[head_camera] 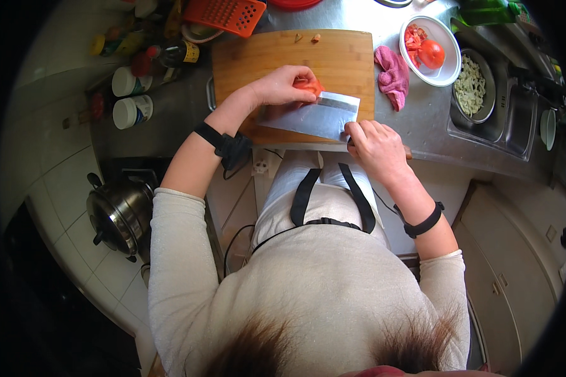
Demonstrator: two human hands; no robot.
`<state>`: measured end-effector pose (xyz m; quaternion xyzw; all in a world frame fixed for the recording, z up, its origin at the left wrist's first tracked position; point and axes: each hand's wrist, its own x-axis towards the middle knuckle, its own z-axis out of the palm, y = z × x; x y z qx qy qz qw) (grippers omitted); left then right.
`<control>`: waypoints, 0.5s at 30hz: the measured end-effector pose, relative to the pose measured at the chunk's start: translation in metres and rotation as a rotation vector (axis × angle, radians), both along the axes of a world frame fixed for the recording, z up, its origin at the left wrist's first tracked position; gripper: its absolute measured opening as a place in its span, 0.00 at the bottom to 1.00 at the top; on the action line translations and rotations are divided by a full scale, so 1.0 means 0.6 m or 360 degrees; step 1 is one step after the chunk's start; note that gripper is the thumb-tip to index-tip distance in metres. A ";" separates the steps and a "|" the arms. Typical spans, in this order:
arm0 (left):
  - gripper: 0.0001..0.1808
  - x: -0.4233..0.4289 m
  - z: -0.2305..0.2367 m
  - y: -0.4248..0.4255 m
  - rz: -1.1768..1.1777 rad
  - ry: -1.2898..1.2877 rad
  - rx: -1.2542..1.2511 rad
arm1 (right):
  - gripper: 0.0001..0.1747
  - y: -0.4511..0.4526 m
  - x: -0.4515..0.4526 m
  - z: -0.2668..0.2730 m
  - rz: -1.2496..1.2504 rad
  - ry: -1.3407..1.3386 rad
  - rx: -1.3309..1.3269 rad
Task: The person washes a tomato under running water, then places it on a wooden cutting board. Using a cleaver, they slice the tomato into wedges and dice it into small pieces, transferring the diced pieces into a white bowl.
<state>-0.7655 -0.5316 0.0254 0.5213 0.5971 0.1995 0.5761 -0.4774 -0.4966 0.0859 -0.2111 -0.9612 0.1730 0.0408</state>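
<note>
My left hand (287, 85) presses its curled fingers over a piece of cut tomato (310, 86) on the wooden cutting board (349, 56). My right hand (377, 147) grips the handle of a Chinese cleaver (313, 118), whose wooden end shows past the palm. The broad blade lies slanted beside the tomato, one end close to my left fingers. Whether its edge touches the tomato is hidden by those fingers. Two small scraps (315, 37) sit at the board's far edge.
Right of the board lie a pink cloth (393, 77) and a white bowl (448, 77) with chopped and whole tomato. Chopped pale vegetable (470, 87) fills a metal bowl at the sink (519, 127). An orange grater (231, 14), bottles and white jars (125, 113) stand left.
</note>
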 end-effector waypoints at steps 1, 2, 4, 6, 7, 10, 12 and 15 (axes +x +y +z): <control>0.16 -0.007 -0.001 0.004 0.0032 -0.0101 -0.0135 | 0.13 0.001 0.003 0.002 0.0016 0.0030 0.0036; 0.11 -0.008 -0.002 0.001 0.0209 -0.0279 -0.0187 | 0.13 0.002 0.007 0.004 0.0014 0.0024 0.0046; 0.11 -0.023 -0.002 0.003 0.0477 -0.0492 -0.0241 | 0.14 0.006 0.020 0.008 0.0012 0.0022 0.0067; 0.11 -0.048 0.002 0.006 0.0635 -0.0563 -0.0142 | 0.15 0.011 0.039 0.010 -0.0046 0.0035 0.0023; 0.11 -0.061 0.004 0.007 0.0794 -0.0625 -0.0103 | 0.16 0.014 0.050 0.008 -0.0069 0.0046 -0.0003; 0.12 -0.093 0.012 -0.004 0.1082 -0.0823 -0.0074 | 0.18 0.015 0.063 -0.023 -0.0443 0.0105 0.0000; 0.13 -0.093 0.013 -0.020 0.1073 -0.0961 -0.0216 | 0.18 0.018 0.056 -0.061 -0.0655 0.0189 -0.0030; 0.14 -0.065 0.010 -0.043 0.1007 -0.1015 -0.0452 | 0.18 0.028 0.031 -0.123 -0.0776 0.0262 0.0004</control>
